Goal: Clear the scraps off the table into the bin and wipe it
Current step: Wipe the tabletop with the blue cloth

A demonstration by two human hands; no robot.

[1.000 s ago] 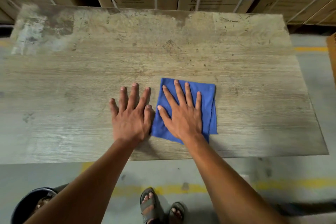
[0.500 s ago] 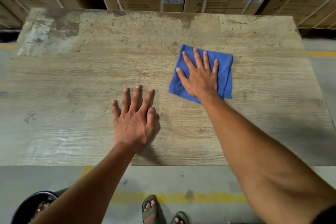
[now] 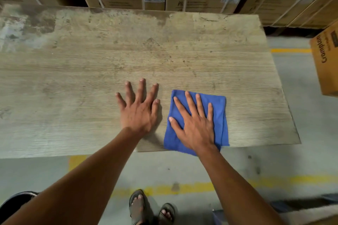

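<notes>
The blue cloth (image 3: 217,113) lies at the near right part of the desk (image 3: 91,78), and its near edge overhangs the front edge of the desk slightly. A wipe drawn further toward the person would likely pull the cloth off the edge, so that it sags or drops to the floor (image 3: 182,170). The cloth is folded in layers, and its right side shows loose edges; a sideways push under a flat palm could make those layers slide apart or bunch, leaving streaks unwiped. The far half of the desk is stained and blotched, and reaching it means a long stretch with only flat pressure on the cloth, so the cloth may slip out from under the palm.

The right hand (image 3: 195,124) is the working grip: fingers straight and spread, pressing flat on the cloth and clamping nothing. The cloth sits directly beneath it, showing past the fingertips and along the right side. The left hand (image 3: 140,109) rests flat on bare desk just beside the cloth, fingers spread, holding nothing. A dark bin (image 3: 16,199) stands on the floor at lower left, mostly hidden by the left arm. No scraps show on the desk.
</notes>
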